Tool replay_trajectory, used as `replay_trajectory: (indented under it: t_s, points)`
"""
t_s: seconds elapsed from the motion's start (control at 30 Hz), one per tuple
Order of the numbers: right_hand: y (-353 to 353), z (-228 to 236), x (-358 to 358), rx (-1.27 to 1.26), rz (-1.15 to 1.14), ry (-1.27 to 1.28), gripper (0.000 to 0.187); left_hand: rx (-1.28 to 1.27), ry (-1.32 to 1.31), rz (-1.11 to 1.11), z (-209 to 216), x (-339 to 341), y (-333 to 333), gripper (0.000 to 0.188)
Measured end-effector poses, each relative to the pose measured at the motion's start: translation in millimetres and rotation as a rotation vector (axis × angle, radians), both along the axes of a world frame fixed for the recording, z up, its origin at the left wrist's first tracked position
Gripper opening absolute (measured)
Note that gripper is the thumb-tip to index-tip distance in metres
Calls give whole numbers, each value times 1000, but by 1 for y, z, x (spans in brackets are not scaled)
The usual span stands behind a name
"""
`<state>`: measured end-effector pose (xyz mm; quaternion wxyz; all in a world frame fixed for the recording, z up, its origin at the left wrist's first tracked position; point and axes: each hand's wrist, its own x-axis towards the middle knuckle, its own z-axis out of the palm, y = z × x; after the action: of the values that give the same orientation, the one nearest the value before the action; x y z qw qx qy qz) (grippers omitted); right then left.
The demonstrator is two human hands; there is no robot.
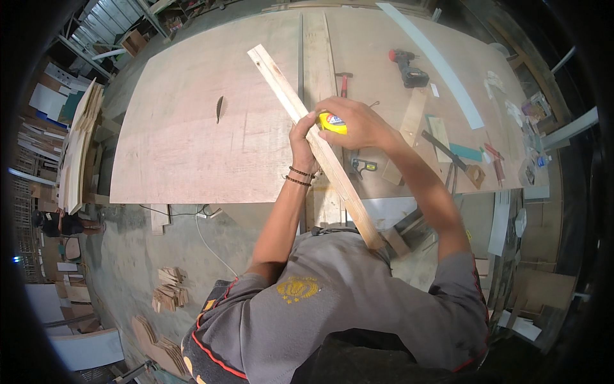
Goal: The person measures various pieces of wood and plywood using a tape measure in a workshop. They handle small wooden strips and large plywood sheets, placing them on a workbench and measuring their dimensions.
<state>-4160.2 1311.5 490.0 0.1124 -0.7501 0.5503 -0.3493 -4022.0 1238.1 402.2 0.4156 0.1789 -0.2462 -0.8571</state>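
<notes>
A long pale wooden batten (277, 80) slants across in front of me, its far end over the table and its near end by my waist. My left hand (302, 144), with beaded bracelets at the wrist, is closed round the batten near its middle. In my right hand (359, 123) is a yellow tape measure (333, 124), held against the batten's right side just beside my left hand. Whether any of the tape is pulled out, I cannot tell. A toothed saw blade (220, 109) sticks up through the plywood table (166, 153) to the left of both hands.
A cordless drill (409, 69), a red-handled hammer (345, 83), a combination square (364, 166) and a wooden-handled handsaw (474, 174) lie on the table's right side. Wood offcuts (169, 289) are piled on the floor. Another person (67, 224) is at far left.
</notes>
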Motion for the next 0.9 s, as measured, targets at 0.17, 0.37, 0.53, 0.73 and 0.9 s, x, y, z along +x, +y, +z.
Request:
replay_trajectory:
  t_s: [0.17,0.37,0.53,0.73,0.9]
  points:
    - [5,-8,-4,-15,26,74,47,-25,-68,-26,0,10,-2,24]
    - [42,0,-25,48,-120,306,61,-10,-76,-115,0,20,-13,20]
    - [121,-4,-98,181,-359,493,60,6,-46,-99,0,28,-28,17]
    - [216,-29,-141,168,-515,436,48,76,-116,21,6,24,-34,18]
    - [233,-62,-89,162,-551,74,48,70,-111,66,0,19,-39,23]
